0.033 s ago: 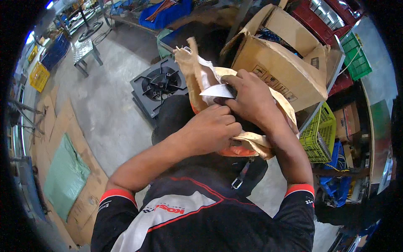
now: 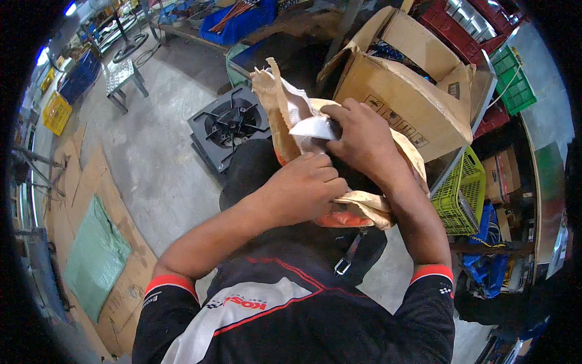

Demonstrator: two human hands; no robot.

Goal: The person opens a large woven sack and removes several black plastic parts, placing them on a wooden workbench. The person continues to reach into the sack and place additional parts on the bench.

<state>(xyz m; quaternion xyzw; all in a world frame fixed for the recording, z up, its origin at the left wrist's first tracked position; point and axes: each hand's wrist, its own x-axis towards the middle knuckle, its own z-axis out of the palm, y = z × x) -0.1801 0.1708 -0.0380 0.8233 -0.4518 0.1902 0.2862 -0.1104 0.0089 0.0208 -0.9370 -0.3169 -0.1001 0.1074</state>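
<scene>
Gripping a short, broad-bladed knife (image 2: 310, 128) by its dark handle in the right hand (image 2: 364, 136), and holding it over the mouth of a tan paper sack (image 2: 279, 118) spread open just in front of the torso. Curling the left hand (image 2: 306, 185) at the near-left side of the sack; cannot tell from above the exact thing pinched, with fingertips hidden beneath. Best done, by the look of it, by keeping the sack taut and the left knuckles well clear of the blade, now pointing left across the sack and just beyond that hand. Better also to use short, light strokes directed away from the body, turning the sack instead of reaching over it. Showing stiff, creased paper outside, ragged at the sack's far-left corner, with a pale, woven-looking lining (image 2: 294, 108) within and orange-red printing on the near side. Contrasting with smooth, light metal in the blade, curved along one edge and slightly blurred. Set left of the sack, a dark, spoked gas burner (image 2: 235, 124); beyond the sack to the right, a corrugated cardboard carton (image 2: 397, 94) with raised flaps; right of the sack, a yellow-green lattice crate (image 2: 459, 197) in plastic.
</scene>
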